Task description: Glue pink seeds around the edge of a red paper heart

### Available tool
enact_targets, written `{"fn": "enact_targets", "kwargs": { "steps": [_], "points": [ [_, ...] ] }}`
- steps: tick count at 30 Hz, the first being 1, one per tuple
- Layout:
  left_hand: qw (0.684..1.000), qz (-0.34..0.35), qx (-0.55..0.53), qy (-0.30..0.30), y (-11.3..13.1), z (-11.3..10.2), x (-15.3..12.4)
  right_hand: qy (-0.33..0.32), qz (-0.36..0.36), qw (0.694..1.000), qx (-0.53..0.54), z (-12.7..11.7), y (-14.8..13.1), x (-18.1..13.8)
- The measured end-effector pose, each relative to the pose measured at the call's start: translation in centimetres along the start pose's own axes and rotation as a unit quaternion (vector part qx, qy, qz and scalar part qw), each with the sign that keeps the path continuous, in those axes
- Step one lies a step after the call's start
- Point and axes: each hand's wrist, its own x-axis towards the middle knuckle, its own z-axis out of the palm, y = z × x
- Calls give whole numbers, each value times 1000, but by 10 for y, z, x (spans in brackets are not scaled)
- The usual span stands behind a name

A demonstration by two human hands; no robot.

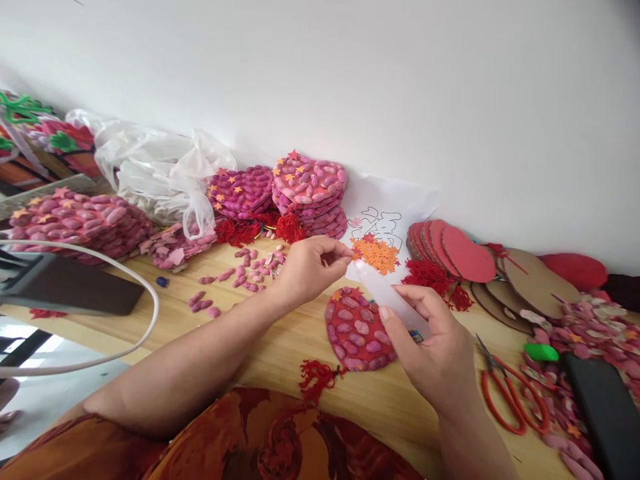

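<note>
My right hand point(430, 340) is closed around a white squeeze tube point(383, 290), its narrow tip pointing up and left. My left hand point(317, 267) pinches a small orange star point(356, 255) at its fingertips, close to the tube's tip. Below both hands lies a round red disc covered with pink peanut shells point(363, 328). Stars sit along the disc's upper edge, and a red tassel point(319, 380) hangs from its lower side. Just behind the fingers, a heap of orange stars point(377, 255) rests on white paper point(415, 200) with a printed outline character.
Stacked peanut-covered discs point(310, 183) stand by the wall, near a plastic bag point(155, 167). Loose pink peanuts point(245, 270) lie left. Right are red cardboard discs point(465, 253), red-handled scissors point(510, 393) and a black phone-like object point(600, 407). A white cable point(156, 300) loops at left.
</note>
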Motion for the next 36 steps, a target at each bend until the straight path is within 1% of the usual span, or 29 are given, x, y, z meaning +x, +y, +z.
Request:
{"fn": "enact_targets", "kwargs": {
  "steps": [4, 6, 8, 11, 14, 19, 27, 31, 34, 36],
  "points": [
    [993, 103, 59, 6, 1, 0, -2, 1, 3, 1000, -4, 0, -2, 1],
    [988, 138, 74, 4, 1, 0, -2, 2, 3, 1000, -3, 0, -2, 1],
    [984, 158, 82, 6, 1, -1, -2, 3, -1, 1000, -16, 0, -1, 2],
    [983, 158, 90, 5, 1, -1, -3, 4, -4, 999, -38, -1, 0, 2],
    [983, 148, 107, -4, 1, -1, -4, -4, -1, 1000, -25, -1, 0, 1],
    [981, 153, 121, -13, 2, -1, -4, -7, 12, 1000, -15, 0, 1, 1],
    [981, 147, 123, -23, 2, -2, -4, -11, 4, 1000, -13, 0, 0, 2],
    [980, 155, 121, -19, -1, -1, -3, 3, 5, 1000, -29, 0, 4, 2],
    [981, 152, 120, -16, -2, 0, -2, -11, -11, 999, -30, 0, 6, 3],
    [982, 147, 118, -18, -2, 0, -2, -17, -5, 1000, -23, 0, 6, 3]
  ]
}}
